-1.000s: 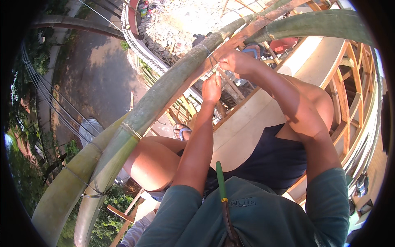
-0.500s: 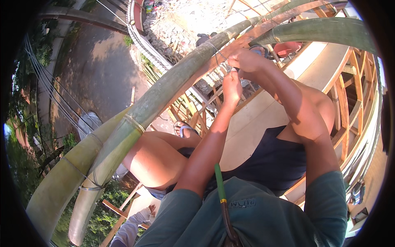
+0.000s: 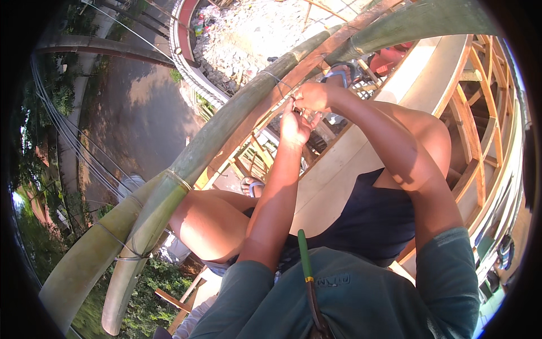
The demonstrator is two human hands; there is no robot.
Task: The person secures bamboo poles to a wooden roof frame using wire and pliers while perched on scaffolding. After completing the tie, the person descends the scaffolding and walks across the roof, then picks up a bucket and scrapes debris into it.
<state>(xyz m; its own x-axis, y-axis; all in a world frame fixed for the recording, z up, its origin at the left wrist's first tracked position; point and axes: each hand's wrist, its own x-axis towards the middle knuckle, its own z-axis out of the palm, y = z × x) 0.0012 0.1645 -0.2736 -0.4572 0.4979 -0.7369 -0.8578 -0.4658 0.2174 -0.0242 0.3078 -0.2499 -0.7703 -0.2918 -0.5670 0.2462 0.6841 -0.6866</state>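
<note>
A thin tie wire [image 3: 274, 75] loops around the long green bamboo pole [image 3: 226, 121], and its ends come down to my two hands. My left hand [image 3: 296, 127], palm turned up, pinches the wire between thumb and finger while its other fingers are loosely curled. Just beside it, my right hand [image 3: 314, 97] is closed on the wire, its fingertips touching or nearly touching the left ones. A reddish wooden beam [image 3: 302, 69] runs along the pole behind the wire. Against my shirt rests a green-handled metal tool [image 3: 304, 254], its lower end out of clear sight.
Wire bands bind the pole to another bamboo length [image 3: 84, 254] at lower left. A thick bamboo [image 3: 418, 39] crosses at upper right. Pale boards [image 3: 333, 181] lie under me, beside a wooden frame [image 3: 468, 124]. Far below are a road [image 3: 135, 113] and rubble [image 3: 248, 34].
Both hands have moved down and left in the picture, still on the wire. My left fingers have loosened and spread a little. The view has shifted slightly.
</note>
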